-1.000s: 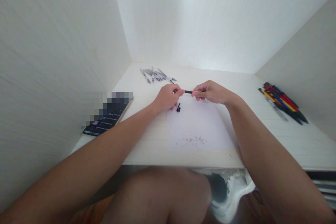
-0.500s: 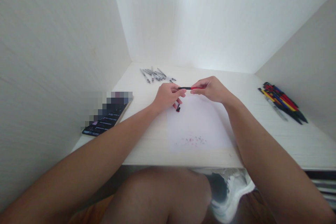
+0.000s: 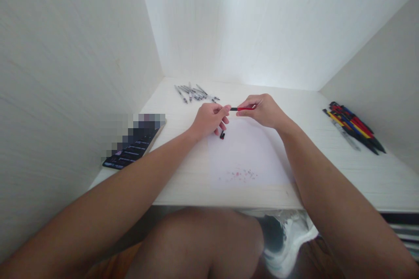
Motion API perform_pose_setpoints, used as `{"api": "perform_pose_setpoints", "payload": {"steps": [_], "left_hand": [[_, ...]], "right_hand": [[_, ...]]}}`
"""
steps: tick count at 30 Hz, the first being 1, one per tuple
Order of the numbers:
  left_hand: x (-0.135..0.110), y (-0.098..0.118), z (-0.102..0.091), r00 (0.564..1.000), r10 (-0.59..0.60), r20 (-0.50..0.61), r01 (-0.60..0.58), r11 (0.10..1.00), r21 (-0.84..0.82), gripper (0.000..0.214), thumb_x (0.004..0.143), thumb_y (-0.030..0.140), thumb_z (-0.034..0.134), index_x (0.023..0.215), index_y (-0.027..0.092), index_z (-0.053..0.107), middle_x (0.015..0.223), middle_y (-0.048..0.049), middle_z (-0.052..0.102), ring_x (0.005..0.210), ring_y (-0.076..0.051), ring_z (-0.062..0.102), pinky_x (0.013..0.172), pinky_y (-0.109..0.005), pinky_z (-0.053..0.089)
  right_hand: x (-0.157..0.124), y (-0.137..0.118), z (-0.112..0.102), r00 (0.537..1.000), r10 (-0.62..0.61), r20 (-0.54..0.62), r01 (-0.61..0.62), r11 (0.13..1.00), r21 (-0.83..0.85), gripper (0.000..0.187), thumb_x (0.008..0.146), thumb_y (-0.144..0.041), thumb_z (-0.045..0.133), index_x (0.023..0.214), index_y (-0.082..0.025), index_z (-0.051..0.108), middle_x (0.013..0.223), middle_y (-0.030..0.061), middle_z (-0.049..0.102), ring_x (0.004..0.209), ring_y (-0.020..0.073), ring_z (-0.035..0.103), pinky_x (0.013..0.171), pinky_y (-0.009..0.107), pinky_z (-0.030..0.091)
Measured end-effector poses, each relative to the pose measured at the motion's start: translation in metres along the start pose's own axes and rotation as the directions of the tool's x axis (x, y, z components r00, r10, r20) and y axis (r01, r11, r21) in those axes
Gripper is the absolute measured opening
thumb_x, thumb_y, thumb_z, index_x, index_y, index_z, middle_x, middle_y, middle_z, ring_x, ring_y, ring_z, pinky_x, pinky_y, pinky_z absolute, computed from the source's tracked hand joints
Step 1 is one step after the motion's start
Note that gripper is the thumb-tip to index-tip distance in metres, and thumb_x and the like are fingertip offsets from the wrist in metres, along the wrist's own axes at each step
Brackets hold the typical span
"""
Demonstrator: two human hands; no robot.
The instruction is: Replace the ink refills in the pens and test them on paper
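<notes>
Left fingers [image 3: 225, 110] shifted, one pen [image 3: 242, 108], one sheet [image 3: 248, 150]

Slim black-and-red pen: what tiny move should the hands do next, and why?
Perhaps a gentle twist of the slim black-and-red pen, because the left hand pinches its black part while the right hand holds its red part.

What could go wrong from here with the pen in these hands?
The pen might slip, since the left hand and right hand seem to hold it only by the fingers. The small black part lies loose on the paper just under the left fingers, so a stray touch could knock it away.
</notes>
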State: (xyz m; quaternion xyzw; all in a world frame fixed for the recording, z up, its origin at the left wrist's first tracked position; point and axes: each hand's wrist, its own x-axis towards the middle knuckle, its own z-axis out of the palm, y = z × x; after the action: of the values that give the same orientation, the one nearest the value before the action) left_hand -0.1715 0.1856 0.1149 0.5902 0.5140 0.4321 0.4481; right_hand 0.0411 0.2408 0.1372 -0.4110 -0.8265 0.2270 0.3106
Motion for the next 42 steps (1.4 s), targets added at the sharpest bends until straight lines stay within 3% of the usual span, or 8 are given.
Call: {"api": "perform_pose_setpoints", "payload": {"steps": [10, 15, 21, 26, 35, 42], "left_hand": [[0.001, -0.001, 0.000, 0.999, 0.029, -0.033, -0.027, 0.997, 0.065, 0.052, 0.110, 0.048, 0.047, 0.068, 0.017, 0.055, 0.045, 0.0024, 0.050, 0.037, -0.007, 0.047, 0.042, -0.023, 0.033], [0.006, -0.008, -0.002, 0.996, 0.065, -0.058, -0.058, 0.991, 0.118, 0.050, 0.107, 0.047, 0.051, 0.066, 0.019, 0.052, 0.045, 0.0033, 0.047, 0.040, -0.009, 0.046, 0.047, -0.024, 0.034], [0.007, -0.011, -0.004, 0.975, 0.204, -0.084, -0.178, 0.952, 0.247, 0.047, 0.103, 0.042, 0.054, 0.062, 0.018, 0.054, 0.050, 0.0027, 0.050, 0.052, -0.010, 0.049, 0.057, -0.025, 0.036], [0.011, -0.015, -0.004, 0.957, 0.283, -0.068, -0.244, 0.906, 0.347, 0.046, 0.101, 0.043, 0.056, 0.062, 0.018, 0.053, 0.057, 0.0019, 0.050, 0.060, -0.012, 0.047, 0.060, -0.028, 0.031], [0.015, -0.020, -0.006, 0.871, 0.491, -0.011, -0.431, 0.775, 0.462, 0.052, 0.101, 0.044, 0.055, 0.060, 0.019, 0.036, 0.055, 0.0030, 0.042, 0.057, -0.012, 0.037, 0.062, -0.032, 0.025], [0.017, -0.019, -0.007, 0.783, 0.622, 0.025, -0.557, 0.682, 0.474, 0.051, 0.102, 0.043, 0.056, 0.059, 0.019, 0.041, 0.054, 0.0031, 0.043, 0.054, -0.012, 0.036, 0.060, -0.033, 0.024]], "right_hand": [[-0.001, -0.005, 0.002, 0.999, -0.038, -0.034, 0.037, 0.999, -0.032, 0.022, 0.081, -0.041, 0.083, 0.082, -0.020, 0.083, 0.088, 0.0079, 0.077, 0.080, 0.0221, 0.069, 0.072, 0.036, 0.050], [-0.002, -0.007, 0.003, 0.999, -0.028, -0.018, 0.028, 0.999, -0.027, 0.018, 0.083, -0.038, 0.083, 0.082, -0.020, 0.083, 0.088, 0.0079, 0.077, 0.079, 0.0219, 0.069, 0.072, 0.036, 0.050], [-0.002, -0.005, 0.000, 0.999, -0.027, 0.035, 0.028, 0.999, -0.024, 0.016, 0.083, -0.036, 0.080, 0.083, -0.020, 0.082, 0.087, 0.0082, 0.078, 0.077, 0.0218, 0.069, 0.070, 0.036, 0.049], [-0.001, -0.003, -0.005, 0.993, 0.023, 0.112, -0.026, 0.999, 0.029, 0.028, 0.081, -0.047, 0.081, 0.083, -0.020, 0.082, 0.082, 0.0082, 0.078, 0.073, 0.0213, 0.066, 0.067, 0.036, 0.047], [-0.003, -0.012, -0.013, 0.965, 0.060, 0.256, -0.072, 0.997, 0.039, 0.034, 0.084, -0.050, 0.074, 0.077, -0.016, 0.077, 0.069, 0.0031, 0.064, 0.063, 0.0150, 0.050, 0.061, 0.033, 0.037], [-0.006, -0.013, -0.018, 0.950, 0.085, 0.301, -0.124, 0.986, 0.114, 0.027, 0.082, -0.041, 0.073, 0.074, -0.016, 0.077, 0.070, 0.0034, 0.063, 0.068, 0.0159, 0.050, 0.064, 0.033, 0.038]]}}
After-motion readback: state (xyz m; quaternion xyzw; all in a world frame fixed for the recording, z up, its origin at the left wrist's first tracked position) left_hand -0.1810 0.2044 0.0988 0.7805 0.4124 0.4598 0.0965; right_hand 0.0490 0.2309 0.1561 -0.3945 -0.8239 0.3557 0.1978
